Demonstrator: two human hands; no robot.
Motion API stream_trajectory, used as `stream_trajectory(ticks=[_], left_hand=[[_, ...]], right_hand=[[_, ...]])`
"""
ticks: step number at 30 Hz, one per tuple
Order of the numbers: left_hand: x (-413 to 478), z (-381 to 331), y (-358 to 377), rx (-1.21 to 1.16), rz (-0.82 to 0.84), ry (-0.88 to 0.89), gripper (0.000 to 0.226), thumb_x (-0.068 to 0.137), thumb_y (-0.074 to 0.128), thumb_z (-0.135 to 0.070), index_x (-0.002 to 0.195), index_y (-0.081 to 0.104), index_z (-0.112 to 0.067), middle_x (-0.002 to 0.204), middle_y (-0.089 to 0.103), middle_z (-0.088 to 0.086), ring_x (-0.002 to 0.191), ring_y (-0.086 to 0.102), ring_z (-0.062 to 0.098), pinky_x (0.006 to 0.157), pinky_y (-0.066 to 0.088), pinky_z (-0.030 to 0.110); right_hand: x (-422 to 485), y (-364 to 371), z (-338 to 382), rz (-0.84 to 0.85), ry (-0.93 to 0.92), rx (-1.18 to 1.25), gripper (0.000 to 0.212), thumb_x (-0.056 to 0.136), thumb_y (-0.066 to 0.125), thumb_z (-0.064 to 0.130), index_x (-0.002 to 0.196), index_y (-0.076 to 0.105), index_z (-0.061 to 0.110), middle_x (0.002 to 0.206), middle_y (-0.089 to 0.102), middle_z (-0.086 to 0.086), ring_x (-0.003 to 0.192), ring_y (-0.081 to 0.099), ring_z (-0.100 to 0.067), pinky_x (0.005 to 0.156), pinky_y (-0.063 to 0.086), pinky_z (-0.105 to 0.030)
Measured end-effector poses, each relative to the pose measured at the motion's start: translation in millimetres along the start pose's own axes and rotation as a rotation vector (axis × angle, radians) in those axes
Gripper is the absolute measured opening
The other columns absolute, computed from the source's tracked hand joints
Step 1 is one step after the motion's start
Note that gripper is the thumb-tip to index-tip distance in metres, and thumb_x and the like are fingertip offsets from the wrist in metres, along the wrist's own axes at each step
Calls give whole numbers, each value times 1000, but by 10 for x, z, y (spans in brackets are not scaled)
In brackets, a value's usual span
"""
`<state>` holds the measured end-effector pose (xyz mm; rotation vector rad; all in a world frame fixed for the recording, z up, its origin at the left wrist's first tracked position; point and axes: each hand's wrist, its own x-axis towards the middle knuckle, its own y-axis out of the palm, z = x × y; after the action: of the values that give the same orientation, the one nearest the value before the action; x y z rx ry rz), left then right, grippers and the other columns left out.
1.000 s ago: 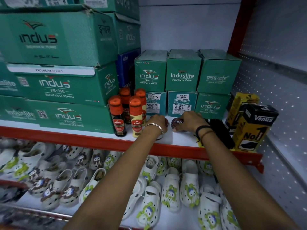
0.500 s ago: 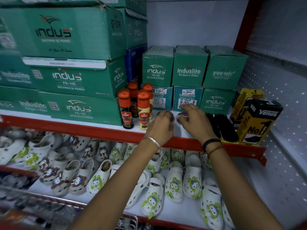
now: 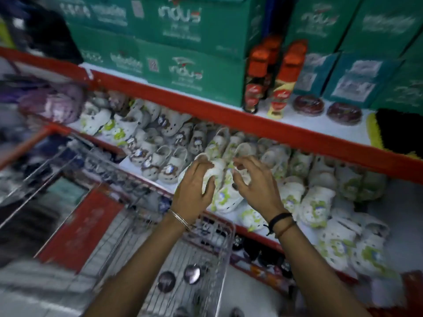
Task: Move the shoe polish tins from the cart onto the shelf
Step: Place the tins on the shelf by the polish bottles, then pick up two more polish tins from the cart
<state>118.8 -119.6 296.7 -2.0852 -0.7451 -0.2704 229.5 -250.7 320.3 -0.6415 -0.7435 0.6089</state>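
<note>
Two dark red round polish tins (image 3: 308, 104) (image 3: 344, 113) lie flat on the white shelf (image 3: 320, 126), right of the orange-capped polish bottles (image 3: 280, 76). More round tins (image 3: 166, 281) (image 3: 191, 273) lie in the wire cart (image 3: 219, 245) at the bottom. My left hand (image 3: 194, 184) and my right hand (image 3: 254, 181) hang in the air below the shelf's red edge, above the cart, in front of the white clogs. Both hands hold nothing, fingers loosely curled and apart. The frame is blurred by motion.
Green shoe boxes (image 3: 183, 53) are stacked at the back of the shelf. A black and yellow brush (image 3: 398, 131) lies at the shelf's right end. Rows of white children's clogs (image 3: 320, 197) fill the lower shelf. The cart's red seat flap (image 3: 80, 225) is at left.
Both hands have let go of the two tins, left them on the shelf, and dropped back down over the cart. My head has turned down and left.
</note>
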Motion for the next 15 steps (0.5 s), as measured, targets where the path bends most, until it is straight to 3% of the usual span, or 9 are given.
stream_trajectory(ticks=[4, 8, 11, 15], left_hand=[[-496, 560, -97, 57, 90, -148, 43, 89, 37, -28, 114, 57, 1, 111, 61, 18, 102, 57, 27, 83, 49, 37], [-999, 1108, -39, 112, 198, -304, 42, 85, 41, -23, 114, 58, 2, 108, 63, 23, 96, 63, 37, 76, 57, 40], [-1351, 1514, 150, 131, 283, -436, 40, 88, 49, -13, 124, 53, 4, 119, 60, 27, 106, 59, 41, 85, 56, 47], [-1762, 2029, 505, 123, 490, -635, 36, 90, 54, -6, 126, 52, 1, 127, 54, 24, 115, 53, 39, 95, 49, 48]], right_hand=[[-229, 762, 57, 175, 74, 47, 29, 90, 53, 23, 113, 63, 7, 109, 67, -12, 96, 64, -28, 75, 54, -36], [-520, 1570, 9, 422, 154, 29, 30, 90, 52, 18, 115, 61, 4, 113, 64, -17, 100, 62, -33, 77, 51, -37], [-792, 2191, -93, 615, 254, 12, 32, 93, 49, 20, 119, 59, 4, 124, 61, -17, 108, 58, -35, 86, 52, -42], [-1183, 2858, -307, 830, 498, 88, 39, 95, 50, 20, 130, 52, 3, 140, 51, -15, 127, 48, -32, 109, 38, -42]])
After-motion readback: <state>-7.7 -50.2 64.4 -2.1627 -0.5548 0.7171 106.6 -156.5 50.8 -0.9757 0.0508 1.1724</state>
